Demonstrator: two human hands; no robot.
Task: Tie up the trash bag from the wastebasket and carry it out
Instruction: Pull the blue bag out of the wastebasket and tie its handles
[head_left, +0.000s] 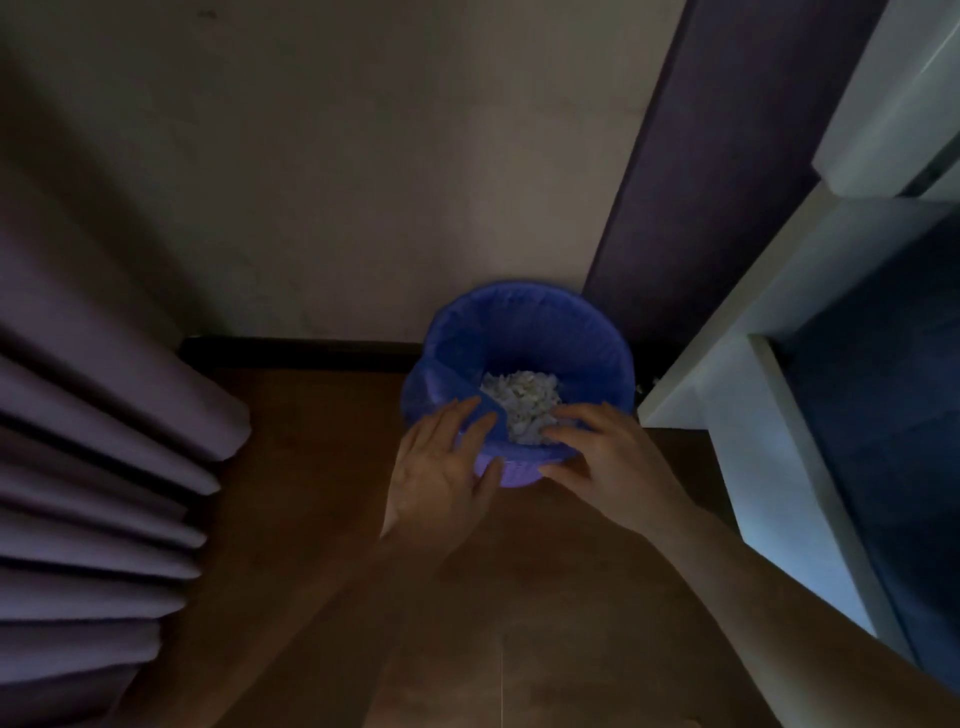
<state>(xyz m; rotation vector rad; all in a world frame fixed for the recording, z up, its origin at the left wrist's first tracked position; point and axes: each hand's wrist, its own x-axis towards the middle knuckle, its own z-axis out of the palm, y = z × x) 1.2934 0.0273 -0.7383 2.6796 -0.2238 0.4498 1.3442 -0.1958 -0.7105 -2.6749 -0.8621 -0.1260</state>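
Note:
A round wastebasket (514, 475) stands on the wooden floor against the wall, lined with a blue trash bag (535, 325) whose edge folds over the rim. Crumpled white paper (522, 402) fills the bottom of the bag. My left hand (441, 467) lies on the near left rim, fingers spread over a loosened flap of the bag. My right hand (597, 457) is on the near right rim, fingers curled at the bag's edge with the thumb under the rim. Whether either hand pinches the plastic is unclear in the dim light.
A pleated curtain (88, 441) hangs at the left down to the floor. A white shelf unit (779, 322) stands close at the right of the basket, beside a dark panel (701, 182). The wooden floor (337, 597) stretches toward me.

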